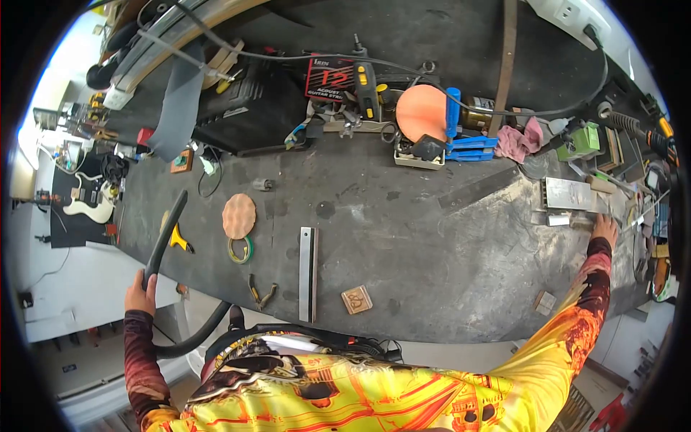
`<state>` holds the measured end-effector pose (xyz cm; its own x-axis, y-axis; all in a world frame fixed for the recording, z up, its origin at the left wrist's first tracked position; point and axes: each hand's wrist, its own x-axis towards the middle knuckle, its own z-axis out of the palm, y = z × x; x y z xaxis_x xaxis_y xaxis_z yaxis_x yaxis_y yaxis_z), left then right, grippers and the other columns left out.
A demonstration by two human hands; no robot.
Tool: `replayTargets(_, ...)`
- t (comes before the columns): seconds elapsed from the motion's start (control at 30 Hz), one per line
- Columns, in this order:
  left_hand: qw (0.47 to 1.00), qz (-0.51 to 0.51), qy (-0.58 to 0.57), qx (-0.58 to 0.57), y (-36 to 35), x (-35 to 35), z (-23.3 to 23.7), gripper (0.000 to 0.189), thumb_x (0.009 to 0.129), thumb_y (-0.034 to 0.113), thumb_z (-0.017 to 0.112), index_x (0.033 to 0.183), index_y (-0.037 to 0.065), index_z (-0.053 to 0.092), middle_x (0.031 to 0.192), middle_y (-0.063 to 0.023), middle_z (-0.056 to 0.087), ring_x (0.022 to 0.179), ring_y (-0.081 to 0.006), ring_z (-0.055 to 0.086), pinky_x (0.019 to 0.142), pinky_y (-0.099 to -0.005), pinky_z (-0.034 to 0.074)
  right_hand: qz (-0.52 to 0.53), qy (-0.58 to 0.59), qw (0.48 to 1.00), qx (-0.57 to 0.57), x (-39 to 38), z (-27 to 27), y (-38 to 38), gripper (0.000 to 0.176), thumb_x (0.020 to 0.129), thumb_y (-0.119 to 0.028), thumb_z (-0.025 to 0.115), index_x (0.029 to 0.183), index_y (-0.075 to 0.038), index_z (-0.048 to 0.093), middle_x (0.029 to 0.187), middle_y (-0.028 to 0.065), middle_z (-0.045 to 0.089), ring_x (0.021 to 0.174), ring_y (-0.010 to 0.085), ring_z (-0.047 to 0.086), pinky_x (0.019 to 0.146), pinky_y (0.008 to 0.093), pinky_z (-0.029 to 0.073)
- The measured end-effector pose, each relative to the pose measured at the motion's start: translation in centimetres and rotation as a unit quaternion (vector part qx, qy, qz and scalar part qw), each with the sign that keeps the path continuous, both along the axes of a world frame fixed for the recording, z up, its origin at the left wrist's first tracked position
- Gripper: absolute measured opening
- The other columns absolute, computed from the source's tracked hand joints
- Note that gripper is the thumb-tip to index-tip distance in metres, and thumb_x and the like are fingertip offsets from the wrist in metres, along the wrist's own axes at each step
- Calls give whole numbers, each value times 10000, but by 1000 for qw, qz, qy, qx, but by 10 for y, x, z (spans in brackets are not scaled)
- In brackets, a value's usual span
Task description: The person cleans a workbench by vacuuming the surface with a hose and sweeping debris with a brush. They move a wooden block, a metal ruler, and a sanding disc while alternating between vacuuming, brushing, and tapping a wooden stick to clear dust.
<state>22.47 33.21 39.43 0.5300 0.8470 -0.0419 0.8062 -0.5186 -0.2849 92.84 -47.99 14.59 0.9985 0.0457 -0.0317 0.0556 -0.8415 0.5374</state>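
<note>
My left hand (pixel 139 294) is closed around a black vacuum hose (pixel 166 237), whose tube end points up over the left part of the bench. The rest of the hose loops down past the bench's front edge. Far to the right, my right hand (pixel 605 230) reaches over the bench with its fingers stretched forward. It lies right beside a small block (pixel 581 222) and a flat metal plate (pixel 568 194). A white-faced piece (pixel 558 220) sits just left of the fingers.
A long metal bar (pixel 307 273), pliers (pixel 260 292), a wooden square (pixel 357 299), a tape roll (pixel 249 250) and a round foam pad (pixel 239 216) lie on the dark bench (pixel 417 259). Behind them stand blue clamps (pixel 468 148) and an orange disc (pixel 422 113). A cable (pixel 324 57) crosses the back.
</note>
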Motion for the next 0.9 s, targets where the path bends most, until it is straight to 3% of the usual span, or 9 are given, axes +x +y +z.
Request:
replayTargets(0.27, 997, 56, -18, -42, 19, -18, -2, 518, 927, 505, 483, 1172, 54, 555, 953, -271, 639, 916, -449, 600, 771, -488, 467, 65, 50, 996, -46, -42, -1, -34, 294, 905, -136, 426, 1158, -191, 567, 1125, 25, 617, 1139, 248, 525, 982, 414, 388)
replayTargets(0.33, 992, 100, -20, -68, 20, -19, 3, 523, 919, 519, 493, 1139, 49, 560, 937, -272, 637, 911, -442, 600, 763, -483, 464, 158, -58, 985, -40, -46, -26, -88, 263, 917, -180, 442, 1130, -137, 591, 1113, 96, 613, 1087, 285, 557, 930, 425, 439)
replayTargets(0.43, 989, 118, -72, -52, 35, -59, -1, 477, 911, 505, 526, 1120, 79, 580, 905, -251, 647, 866, -430, 613, 743, -466, 474, 19, -20, 983, 183, -97, 9, -77, 431, 989, -363, 327, 1278, -117, 532, 1212, 238, 580, 1081, 437, 558, 894, 509, 455)
replayTargets(0.47, 984, 125, -92, -83, 32, -61, 11, 491, 904, 517, 532, 1123, 80, 581, 883, -251, 650, 853, -435, 617, 743, -468, 479, -135, 21, 978, 157, -105, 10, -75, 464, 975, -446, 309, 1311, -180, 486, 1212, 234, 584, 1078, 467, 546, 905, 526, 438)
replayTargets(0.53, 989, 115, -82, -42, 48, -96, 9, 528, 903, 557, 503, 1124, 83, 574, 865, -245, 656, 843, -446, 619, 741, -480, 485, -59, 11, 991, 121, -168, 43, -31, 457, 963, -477, 371, 1344, -228, 404, 1156, 233, 611, 1032, 444, 582, 846, 526, 467)
replayTargets(0.67, 977, 193, -73, -49, 83, -165, 12, 587, 899, 613, 455, 1145, 93, 576, 914, -233, 662, 884, -428, 623, 776, -476, 487, -28, -103, 948, 301, -230, 10, -13, 413, 950, -467, 464, 1288, -230, 485, 1139, 196, 632, 954, 419, 625, 761, 492, 507)
replayTargets(0.8, 963, 247, -100, -35, 134, -263, 1, 557, 903, 615, 439, 1085, 108, 579, 888, -240, 655, 888, -414, 623, 762, -469, 482, 38, -204, 891, 405, -363, 36, 179, 437, 945, -441, 520, 1252, -130, 527, 1139, 182, 629, 944, 381, 632, 759, 471, 510)
replayTargets(0.87, 961, 249, -101, -64, 172, -309, -5, 581, 896, 628, 441, 1109, 106, 582, 910, -233, 659, 895, -408, 627, 769, -470, 484, -30, -116, 863, 491, -449, 74, 318, 452, 961, -404, 507, 1251, -57, 518, 1140, 188, 610, 921, 346, 623, 825, 435, 497)
replayTargets(0.9, 959, 252, -96, -90, 192, -332, -10, 607, 889, 641, 444, 1133, 103, 585, 932, -226, 664, 902, -402, 631, 777, -472, 487, 37, -90, 847, 524, -478, 70, 365, 430, 967, -358, 508, 1253, -36, 520, 1143, 196, 605, 969, 337, 604, 876, 418, 471)
